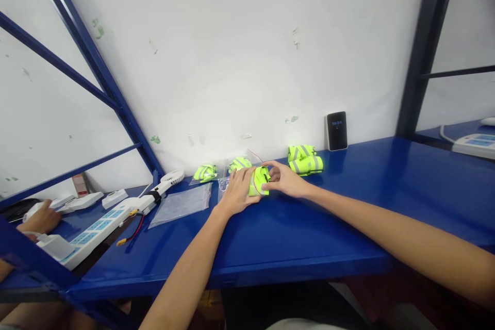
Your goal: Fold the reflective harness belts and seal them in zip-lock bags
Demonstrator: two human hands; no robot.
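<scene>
Both my hands meet on a small folded neon-yellow reflective item point(258, 181) lying on the blue bench point(348, 206) near the wall. My left hand point(236, 192) lies over its left side, fingers curled against it. My right hand point(284, 179) pinches its right edge with fingertips. A thin red thread runs across the item. A clear plastic bag point(223, 183) lies partly under my left hand. More folded neon pieces sit close by: one in a bag point(205, 172), one behind point(240, 164), and a stack of two point(304, 159) to the right.
A flat pile of clear bags point(181, 204) lies left of my hands. A white hand-held fan point(164, 184), a white power strip point(96, 230) and a red-black cable point(133, 231) are further left. A black timer point(336, 131) leans on the wall. Another person's hand point(38, 218) is at far left.
</scene>
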